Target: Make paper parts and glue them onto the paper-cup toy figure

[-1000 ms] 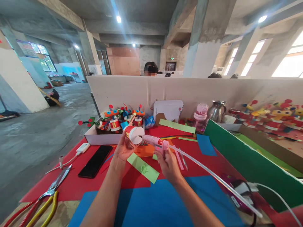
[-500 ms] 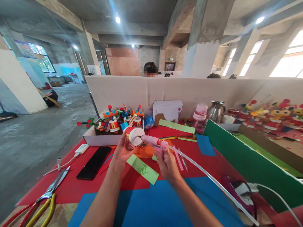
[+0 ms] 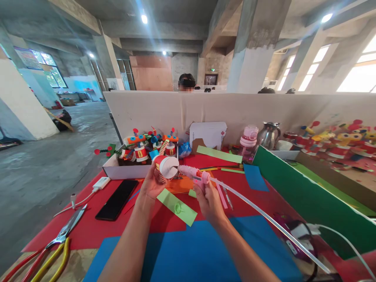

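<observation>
In my left hand [image 3: 151, 187] is a paper cup [image 3: 169, 167] with a red band, tipped on its side so its white end faces right. A folded, zigzag paper strip [image 3: 164, 147] sticks up from it. My right hand [image 3: 210, 200] is wrapped round the handle of a pink hot glue gun [image 3: 190, 171]. The gun's nozzle points left, close to the cup's white end; whether it touches I cannot tell. A long clear glue stick [image 3: 264, 215] runs out of the gun's back toward the lower right. Below lies a light green paper strip [image 3: 167, 199] bearing a small green ring.
Finished-looking cup figures stand in a white box [image 3: 129, 172] at the back left. A black phone [image 3: 116, 200] and large scissors [image 3: 65, 233] lie at left. A green board [image 3: 296, 196] borders the right side. A white partition [image 3: 152, 111] stands behind, with a person beyond it.
The glue gun has moved slightly right, its nozzle drawing back a little from the cup's white end. My left hand holds the cup in nearly the same place.
</observation>
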Available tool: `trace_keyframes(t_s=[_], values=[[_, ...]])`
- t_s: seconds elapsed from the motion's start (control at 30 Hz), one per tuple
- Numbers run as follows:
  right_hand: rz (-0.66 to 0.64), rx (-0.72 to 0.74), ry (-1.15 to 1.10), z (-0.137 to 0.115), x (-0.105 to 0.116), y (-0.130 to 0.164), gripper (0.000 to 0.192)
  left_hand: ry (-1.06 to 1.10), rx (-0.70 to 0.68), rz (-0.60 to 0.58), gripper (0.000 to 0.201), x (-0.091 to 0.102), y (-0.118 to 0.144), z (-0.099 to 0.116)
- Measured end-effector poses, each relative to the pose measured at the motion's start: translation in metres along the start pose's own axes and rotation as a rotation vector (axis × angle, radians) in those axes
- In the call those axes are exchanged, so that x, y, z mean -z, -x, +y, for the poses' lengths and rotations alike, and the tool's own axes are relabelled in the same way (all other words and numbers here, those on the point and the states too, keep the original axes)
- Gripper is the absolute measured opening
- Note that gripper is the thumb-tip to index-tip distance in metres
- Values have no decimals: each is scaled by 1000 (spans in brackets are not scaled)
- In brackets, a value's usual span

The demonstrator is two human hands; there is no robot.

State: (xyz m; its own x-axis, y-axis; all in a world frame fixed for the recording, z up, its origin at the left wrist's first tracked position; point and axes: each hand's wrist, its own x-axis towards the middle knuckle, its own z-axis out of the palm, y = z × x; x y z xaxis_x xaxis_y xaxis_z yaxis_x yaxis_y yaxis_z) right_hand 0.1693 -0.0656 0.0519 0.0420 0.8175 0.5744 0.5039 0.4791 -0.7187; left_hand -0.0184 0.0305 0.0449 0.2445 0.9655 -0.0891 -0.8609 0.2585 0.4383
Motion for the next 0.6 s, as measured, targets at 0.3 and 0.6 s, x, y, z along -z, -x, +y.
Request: trace_keyframes(t_s=[0.3, 0.6], values=[[4, 60, -2, 0, -5, 5, 19, -7, -5, 21, 29, 7, -4, 0], [15, 43, 28, -2, -1, 5, 18, -6, -15, 25, 27, 7, -4, 0]])
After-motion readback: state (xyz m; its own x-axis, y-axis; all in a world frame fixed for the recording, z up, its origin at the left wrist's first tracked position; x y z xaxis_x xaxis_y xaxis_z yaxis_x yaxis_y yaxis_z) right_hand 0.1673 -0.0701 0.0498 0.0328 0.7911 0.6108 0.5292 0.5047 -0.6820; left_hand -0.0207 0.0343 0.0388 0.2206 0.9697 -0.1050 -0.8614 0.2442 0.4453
